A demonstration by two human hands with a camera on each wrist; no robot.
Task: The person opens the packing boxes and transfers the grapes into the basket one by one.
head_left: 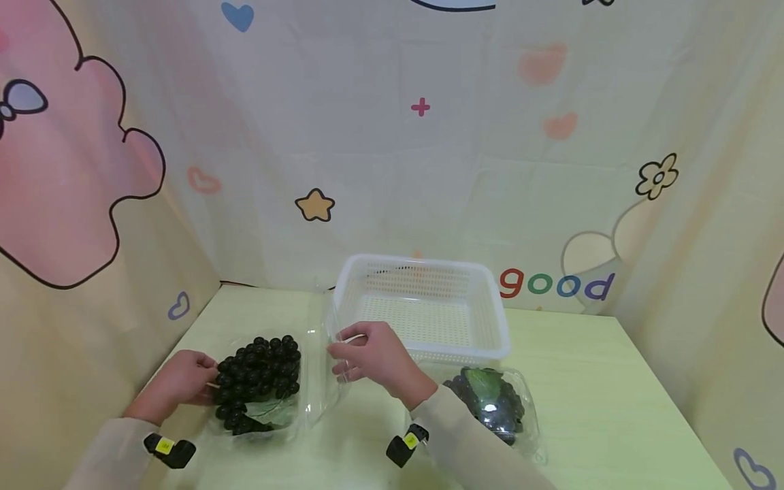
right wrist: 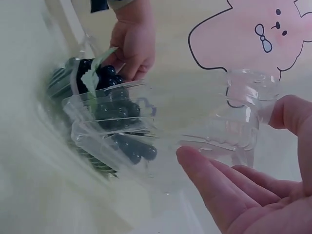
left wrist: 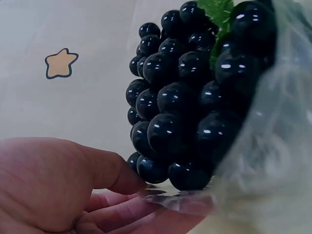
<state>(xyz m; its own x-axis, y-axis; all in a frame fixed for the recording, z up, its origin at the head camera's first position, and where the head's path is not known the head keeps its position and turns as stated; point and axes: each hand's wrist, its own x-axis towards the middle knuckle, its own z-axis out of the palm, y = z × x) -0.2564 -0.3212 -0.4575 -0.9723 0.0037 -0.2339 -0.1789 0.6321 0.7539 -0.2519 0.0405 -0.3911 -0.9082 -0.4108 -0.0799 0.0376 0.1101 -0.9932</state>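
A clear plastic clamshell box [head_left: 304, 401] stands at the left of the table, its lid [right wrist: 209, 105] raised on the right side. Inside lies a bunch of dark round grapes [head_left: 260, 367], with a bit of green leaf [left wrist: 217, 14] among them in the left wrist view. My left hand [head_left: 180, 378] pinches the box's left rim between thumb and fingers, right beside the grapes. On the other side my right hand [head_left: 382, 357] holds the lid's outer edge, thumb and fingers set around it.
A white slotted plastic basket [head_left: 422, 354] stands at the back middle. In front of it, partly behind my right forearm, sits a second clear box [head_left: 531, 408] with dark grapes [head_left: 508, 408] and a green leaf. A printed curtain [head_left: 367, 136] hangs behind and beside the table [head_left: 612, 408].
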